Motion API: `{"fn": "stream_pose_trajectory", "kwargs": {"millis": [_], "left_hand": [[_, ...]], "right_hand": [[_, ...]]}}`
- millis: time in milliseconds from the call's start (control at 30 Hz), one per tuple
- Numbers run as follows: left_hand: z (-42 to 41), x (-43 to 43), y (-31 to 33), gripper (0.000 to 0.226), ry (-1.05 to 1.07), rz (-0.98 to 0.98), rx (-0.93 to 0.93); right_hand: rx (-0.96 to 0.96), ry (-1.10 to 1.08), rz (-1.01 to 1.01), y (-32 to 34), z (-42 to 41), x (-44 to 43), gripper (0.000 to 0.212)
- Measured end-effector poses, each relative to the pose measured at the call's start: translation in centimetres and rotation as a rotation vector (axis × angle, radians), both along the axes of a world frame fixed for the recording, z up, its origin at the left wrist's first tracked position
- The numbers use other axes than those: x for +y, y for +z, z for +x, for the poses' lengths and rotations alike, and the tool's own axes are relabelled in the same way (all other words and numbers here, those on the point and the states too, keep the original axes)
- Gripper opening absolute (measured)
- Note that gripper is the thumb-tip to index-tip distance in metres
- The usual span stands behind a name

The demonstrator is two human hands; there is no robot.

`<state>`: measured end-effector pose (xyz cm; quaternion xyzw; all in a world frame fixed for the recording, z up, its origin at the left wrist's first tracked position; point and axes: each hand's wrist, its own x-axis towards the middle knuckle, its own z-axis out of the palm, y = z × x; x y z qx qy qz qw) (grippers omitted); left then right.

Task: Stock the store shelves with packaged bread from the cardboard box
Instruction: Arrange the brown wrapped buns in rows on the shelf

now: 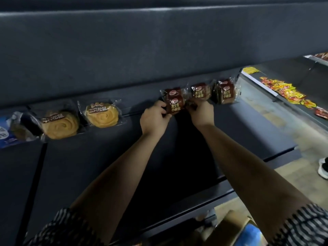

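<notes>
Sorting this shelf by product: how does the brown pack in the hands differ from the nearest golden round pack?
The brown pack has a dark printed wrapper; the golden pack is clear, showing a spiral bun. The left hand and right hand pinch the brown pack; the golden pack leans untouched. The golden pack looks larger. Both face outward on one shelf.

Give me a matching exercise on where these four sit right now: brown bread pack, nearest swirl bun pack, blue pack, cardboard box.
Things:
1. brown bread pack
2. swirl bun pack
3. blue pack
4. cardboard box

Places:
A. far left edge of view
B. bottom right corner of view
C. gripped by left hand and right hand
D. standing just left of the hands

Pairs: 1-C, 2-D, 3-A, 4-B
</notes>
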<state>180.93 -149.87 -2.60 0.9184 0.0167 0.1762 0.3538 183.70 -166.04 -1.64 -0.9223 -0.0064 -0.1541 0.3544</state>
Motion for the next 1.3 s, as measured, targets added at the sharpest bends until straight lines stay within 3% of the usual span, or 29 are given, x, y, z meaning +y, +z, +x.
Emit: {"fn": "stream_pose_trajectory", "kwargs": {"millis": [500, 767, 967, 1300], "left_hand": [[-7.6, -2.0, 0.8, 0.037, -0.111, 0.095, 0.041], [-16.4, -11.7, 0.6, 0.033, -0.334, 0.004, 0.051], [-23.5, -18.0, -3.5, 0.032, -0.513, 0.056, 0.198], [-29.6, -18.7, -12.8, 0.038, -0.544, 0.07, 0.568]], "right_hand": [[0.026, 0.021, -0.266, 0.4, -9.6, -4.3, 0.023], [-0.056, -0.186, -0.158, -1.9, -21.6, -13.0, 0.019], [0.232, -0.361, -0.081, -6.2, -31.5, -20.3, 0.026], [0.541, -0.538, 0.08, -13.4, -42.7, -24.0, 0.028]]}}
